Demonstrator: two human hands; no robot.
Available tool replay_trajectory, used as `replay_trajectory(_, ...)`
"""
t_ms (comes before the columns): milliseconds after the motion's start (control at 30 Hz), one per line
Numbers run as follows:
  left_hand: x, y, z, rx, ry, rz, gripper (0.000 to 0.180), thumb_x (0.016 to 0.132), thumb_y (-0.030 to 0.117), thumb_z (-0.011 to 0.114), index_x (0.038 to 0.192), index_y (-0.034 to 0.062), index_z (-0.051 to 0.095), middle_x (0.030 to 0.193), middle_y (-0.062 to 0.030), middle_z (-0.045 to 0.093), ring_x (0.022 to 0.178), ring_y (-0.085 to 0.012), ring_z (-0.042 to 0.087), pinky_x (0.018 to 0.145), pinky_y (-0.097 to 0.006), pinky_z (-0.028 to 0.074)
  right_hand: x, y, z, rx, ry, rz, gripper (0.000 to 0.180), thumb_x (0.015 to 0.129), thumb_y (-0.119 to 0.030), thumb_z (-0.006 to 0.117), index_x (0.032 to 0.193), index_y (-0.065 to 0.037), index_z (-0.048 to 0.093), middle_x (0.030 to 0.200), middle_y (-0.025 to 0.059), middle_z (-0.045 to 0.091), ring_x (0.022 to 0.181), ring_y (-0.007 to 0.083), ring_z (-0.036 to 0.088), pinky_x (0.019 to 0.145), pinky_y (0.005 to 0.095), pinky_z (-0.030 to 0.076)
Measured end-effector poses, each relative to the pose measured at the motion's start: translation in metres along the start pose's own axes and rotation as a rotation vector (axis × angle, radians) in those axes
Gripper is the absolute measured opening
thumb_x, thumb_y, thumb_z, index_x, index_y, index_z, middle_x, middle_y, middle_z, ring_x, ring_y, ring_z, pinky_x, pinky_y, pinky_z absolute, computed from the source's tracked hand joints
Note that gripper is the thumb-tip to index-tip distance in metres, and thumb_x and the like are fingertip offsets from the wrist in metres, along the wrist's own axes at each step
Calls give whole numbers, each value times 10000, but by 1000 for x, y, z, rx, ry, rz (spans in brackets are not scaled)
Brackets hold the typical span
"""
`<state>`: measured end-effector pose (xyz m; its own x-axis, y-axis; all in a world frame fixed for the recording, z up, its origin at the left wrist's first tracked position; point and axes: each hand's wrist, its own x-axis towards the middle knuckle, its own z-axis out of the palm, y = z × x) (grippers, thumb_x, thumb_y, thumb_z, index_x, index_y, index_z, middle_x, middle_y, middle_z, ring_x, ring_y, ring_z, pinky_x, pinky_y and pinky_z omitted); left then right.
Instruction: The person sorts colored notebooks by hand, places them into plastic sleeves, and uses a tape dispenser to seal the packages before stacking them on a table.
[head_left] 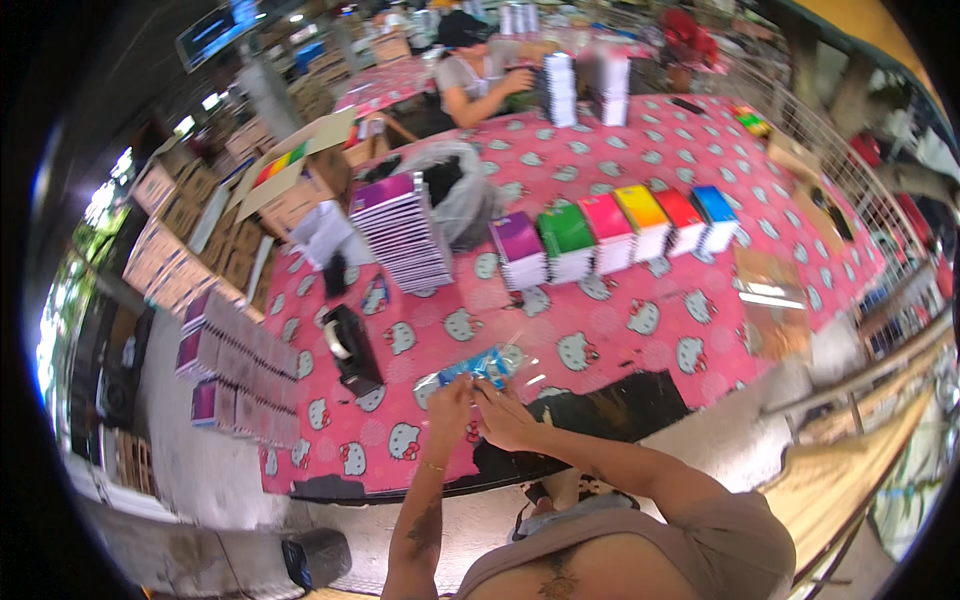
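Both hands meet near the front edge of the table, over its pink patterned cover. Between them is a clear plastic packet with a blue printed band (488, 364); its contents are too blurred to name. The fingers of my left hand (450, 402) pinch its near edge. My right hand (507, 418) grips the same edge just to the right, with its fingertips close to the left ones. To the left of my hands stands a black tape dispenser (352, 350). Beyond them, spiral notebooks in purple (517, 238), green (567, 232), pink, yellow, red and blue form a row of short stacks.
A tall notebook stack (405, 235) stands beside a plastic bag of black items (450, 190). More notebooks (235, 375) are piled at the left edge, near cardboard boxes (290, 195). Brown packets (772, 300) lie at right. Across the table, a person (475, 75) works beside white stacks.
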<state>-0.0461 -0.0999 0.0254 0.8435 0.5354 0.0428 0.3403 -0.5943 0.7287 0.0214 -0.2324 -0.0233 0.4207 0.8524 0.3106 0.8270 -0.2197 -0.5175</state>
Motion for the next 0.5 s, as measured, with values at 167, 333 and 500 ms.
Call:
replay_trajectory(167,1,-21,27,311,144,431,264,877,26,614,1128,-35,668,1137,-255,680,1070,-388,668,940,-463,531,19,27,-6,349,338,236,650,804,-47,620,1414,-61,397,1351,316,388,1161,432,537,954,483,470)
replay_trajectory(333,11,13,44,403,105,562,342,842,-46,580,1179,-82,629,1215,-280,644,1176,-414,612,1017,-475,491,32,146,-68,179,171,84,344,780,9,618,1103,-96,677,1190,183,610,991,387,639,777,453,541)
replay_trajectory(500,-4,-26,24,432,103,455,366,850,-6,595,1209,-75,614,1258,-280,622,1211,-408,589,1043,-482,466,14,73,-86,-106,310,52,298,823,-126,648,1118,-108,680,1185,110,639,1079,297,616,878,423,488)
